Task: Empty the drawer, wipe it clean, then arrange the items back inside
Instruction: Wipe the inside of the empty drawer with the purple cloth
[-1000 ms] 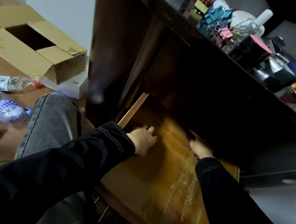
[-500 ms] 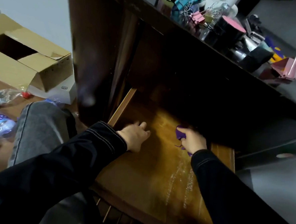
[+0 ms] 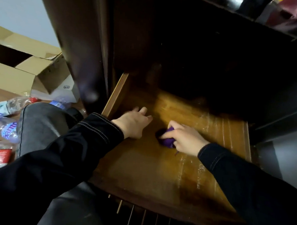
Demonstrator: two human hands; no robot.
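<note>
**Wiping the emptied drawer**

The wooden drawer [image 3: 140, 172] stands pulled out, its floor bare. The right hand [image 3: 186, 139] pinches a bunched purple cloth [image 3: 167, 141] against the middle of the drawer floor. The left hand [image 3: 135, 123] rests flat with relaxed fingers near the drawer's left wall. The shadowed back of the drawer may go unwiped, and leaning hard on the drawer could strain it.

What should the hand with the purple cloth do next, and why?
Probably slide the purple cloth to the right, across the pale streaks. The right hand grips it on the drawer floor, the left hand rests flat beside it, and those streaks may be leftover grime.
</note>
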